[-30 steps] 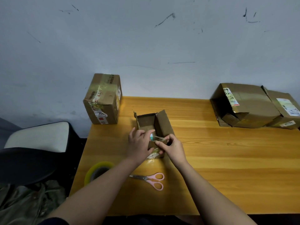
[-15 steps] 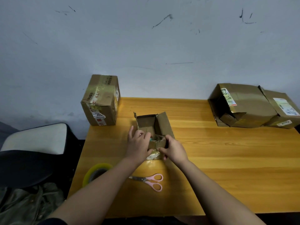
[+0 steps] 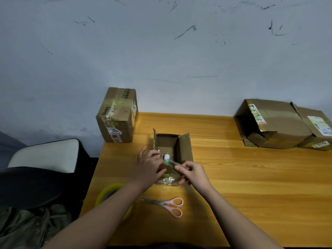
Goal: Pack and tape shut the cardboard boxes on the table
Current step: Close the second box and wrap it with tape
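Since the box (image 3: 172, 155) near the counter's (image 3: 251, 177) left edge is open with a bottle (image 3: 166, 157) inside, I'd fold flaps before taping. Left hand (image 3: 149, 168) pinches the bottle; right hand (image 3: 193, 174) pinches the near flap (image 3: 170, 168). Tape (image 3: 111, 194) waits nearby.

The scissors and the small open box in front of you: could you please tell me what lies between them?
In the head view, only bare table lies between the pink scissors and the small open box.
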Demonstrator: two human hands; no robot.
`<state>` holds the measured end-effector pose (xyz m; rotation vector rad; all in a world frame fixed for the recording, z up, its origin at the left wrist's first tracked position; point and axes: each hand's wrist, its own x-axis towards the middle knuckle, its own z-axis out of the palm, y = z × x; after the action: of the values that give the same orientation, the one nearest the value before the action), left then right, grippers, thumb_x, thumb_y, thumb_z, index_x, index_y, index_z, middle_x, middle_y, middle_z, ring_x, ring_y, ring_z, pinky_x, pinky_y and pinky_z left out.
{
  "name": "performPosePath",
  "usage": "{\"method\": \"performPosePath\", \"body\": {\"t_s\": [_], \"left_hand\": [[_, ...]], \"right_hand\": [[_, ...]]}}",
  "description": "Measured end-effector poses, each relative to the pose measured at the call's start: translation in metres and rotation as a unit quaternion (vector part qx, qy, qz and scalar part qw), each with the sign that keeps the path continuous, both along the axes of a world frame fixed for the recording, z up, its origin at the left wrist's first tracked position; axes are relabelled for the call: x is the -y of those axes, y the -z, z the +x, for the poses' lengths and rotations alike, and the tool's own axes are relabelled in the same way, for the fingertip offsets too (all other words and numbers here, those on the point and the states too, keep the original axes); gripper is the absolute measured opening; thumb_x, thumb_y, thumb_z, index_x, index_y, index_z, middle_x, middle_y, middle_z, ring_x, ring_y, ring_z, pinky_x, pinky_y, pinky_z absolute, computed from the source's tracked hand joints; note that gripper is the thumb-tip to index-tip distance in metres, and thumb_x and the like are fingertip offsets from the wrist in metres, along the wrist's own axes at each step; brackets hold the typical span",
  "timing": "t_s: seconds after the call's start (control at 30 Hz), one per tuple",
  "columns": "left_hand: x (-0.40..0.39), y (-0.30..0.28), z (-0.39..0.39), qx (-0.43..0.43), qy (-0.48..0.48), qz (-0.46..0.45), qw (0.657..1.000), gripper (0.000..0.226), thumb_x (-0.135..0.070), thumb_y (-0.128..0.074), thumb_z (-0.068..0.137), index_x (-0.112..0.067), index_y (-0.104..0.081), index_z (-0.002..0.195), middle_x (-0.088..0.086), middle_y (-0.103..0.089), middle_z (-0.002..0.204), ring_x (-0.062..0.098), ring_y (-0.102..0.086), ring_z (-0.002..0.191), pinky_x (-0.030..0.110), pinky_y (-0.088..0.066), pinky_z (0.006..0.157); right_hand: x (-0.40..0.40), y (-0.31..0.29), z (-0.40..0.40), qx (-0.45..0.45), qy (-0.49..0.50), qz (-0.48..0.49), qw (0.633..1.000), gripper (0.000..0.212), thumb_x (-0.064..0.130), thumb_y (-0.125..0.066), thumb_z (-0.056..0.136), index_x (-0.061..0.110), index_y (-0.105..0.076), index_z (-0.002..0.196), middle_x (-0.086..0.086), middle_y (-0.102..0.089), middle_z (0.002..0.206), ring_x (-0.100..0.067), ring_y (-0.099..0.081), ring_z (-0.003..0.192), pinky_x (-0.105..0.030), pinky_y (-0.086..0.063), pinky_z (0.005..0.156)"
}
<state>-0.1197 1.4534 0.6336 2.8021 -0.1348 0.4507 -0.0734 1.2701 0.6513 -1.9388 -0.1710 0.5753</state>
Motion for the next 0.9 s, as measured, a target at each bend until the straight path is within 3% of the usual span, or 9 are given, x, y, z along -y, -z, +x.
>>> {"method": "performPosePath", "body": {"t_s": [0.17,0.3,0.4,0.63,0.77,0.9], "left_hand": [[0.0,0.002,-0.004,0.002,-0.01,0.014,1.0,0.03,-0.031,-0.089,0.056,-0.027,-0.067,0.075,-0.011,-0.067,0.083,0.016,-0.061,0.099,0.042,-0.022,0.104],[0.003,0.004,-0.007,0.017,-0.044,0.006,0.999,0.032,-0.033,-0.083,0.062,-0.026,-0.063,0.086,-0.006,-0.063,0.092,0.015,-0.05,0.106,0.042,-0.024,0.107],[0.004,0.004,-0.008,0.023,-0.043,0.002,0.999,0.026,-0.031,-0.082,0.065,-0.026,-0.062,0.08,-0.009,-0.063,0.088,0.015,-0.052,0.105,0.04,-0.024,0.106],[0.005,0.002,-0.007,0.031,-0.015,-0.021,0.999,0.026,-0.026,-0.084,0.064,-0.025,-0.061,0.076,-0.01,-0.064,0.084,0.012,-0.049,0.102,0.036,-0.025,0.1],[0.006,0.001,-0.009,0.027,-0.004,-0.009,1.0,0.029,-0.027,-0.086,0.06,-0.025,-0.061,0.075,-0.01,-0.064,0.083,0.014,-0.055,0.096,0.037,-0.029,0.099],[0.007,-0.003,-0.011,0.023,-0.004,-0.003,1.0,0.03,-0.026,-0.087,0.06,-0.025,-0.061,0.076,-0.009,-0.063,0.082,0.015,-0.059,0.09,0.036,-0.028,0.099]], "right_hand": [[-0.002,-0.006,0.0,-0.048,0.002,0.027,0.999,0.02,0.028,-0.063,0.092,0.015,-0.063,0.077,0.003,-0.066,0.062,-0.023,-0.07,0.058,-0.017,-0.031,0.036],[-0.007,-0.006,0.0,-0.024,0.018,0.03,0.999,0.008,0.019,-0.063,0.092,0.014,-0.064,0.086,0.001,-0.063,0.064,-0.014,-0.065,0.047,-0.015,-0.029,0.035],[-0.011,-0.007,0.002,-0.03,0.052,0.05,0.997,0.004,0.009,-0.064,0.091,0.006,-0.064,0.089,-0.001,-0.062,0.065,-0.009,-0.059,0.039,-0.013,-0.033,0.037],[-0.019,-0.001,0.01,-0.063,0.106,0.017,0.992,0.025,0.011,-0.071,0.085,0.012,-0.053,0.067,0.001,-0.055,0.058,-0.007,-0.052,0.034,-0.021,-0.04,0.047],[-0.026,0.0,0.012,-0.078,0.118,-0.027,0.99,0.024,0.011,-0.069,0.08,0.015,-0.051,0.065,0.0,-0.054,0.057,-0.014,-0.054,0.041,-0.031,-0.042,0.058],[-0.031,-0.004,0.011,-0.089,0.111,-0.054,0.988,0.023,0.015,-0.067,0.081,0.017,-0.047,0.068,0.002,-0.051,0.056,-0.013,-0.053,0.045,-0.021,-0.033,0.044]]}}
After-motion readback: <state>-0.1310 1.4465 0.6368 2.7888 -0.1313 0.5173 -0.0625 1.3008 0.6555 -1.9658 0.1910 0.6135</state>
